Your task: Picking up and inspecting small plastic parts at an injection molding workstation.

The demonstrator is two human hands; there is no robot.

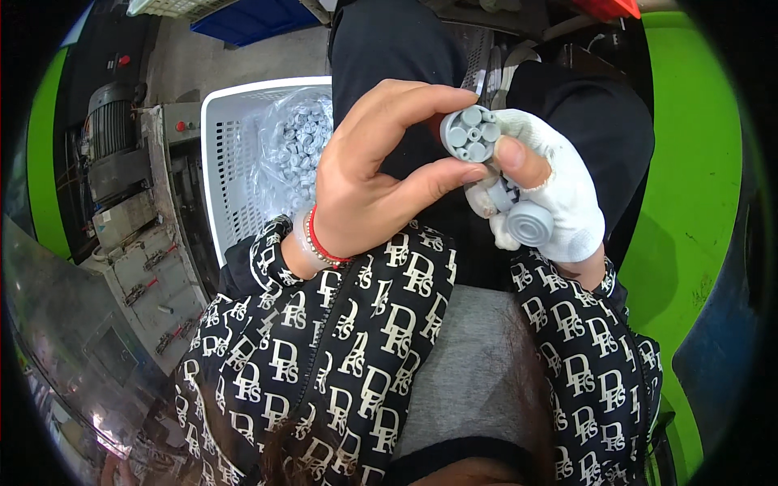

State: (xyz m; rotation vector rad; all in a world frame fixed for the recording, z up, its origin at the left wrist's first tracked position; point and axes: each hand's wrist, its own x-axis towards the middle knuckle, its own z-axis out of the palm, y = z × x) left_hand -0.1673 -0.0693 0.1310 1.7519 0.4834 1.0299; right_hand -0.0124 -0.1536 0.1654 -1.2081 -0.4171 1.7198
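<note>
My bare left hand pinches a round grey plastic part by its rim between thumb and forefinger. Small round cups and tiny pegs show on the part's face. My right hand wears a white glove that leaves the thumb bare, and that thumb presses the same part's lower right edge. Curled in the gloved fingers is a second grey plastic piece, its ringed round end facing up; the glove covers part of it. Both hands are close together above my lap.
Left of my legs stands a white perforated crate holding a clear bag of small grey parts. A blue crate lies beyond. Machinery with a motor fills the left side; a green surface curves along the right.
</note>
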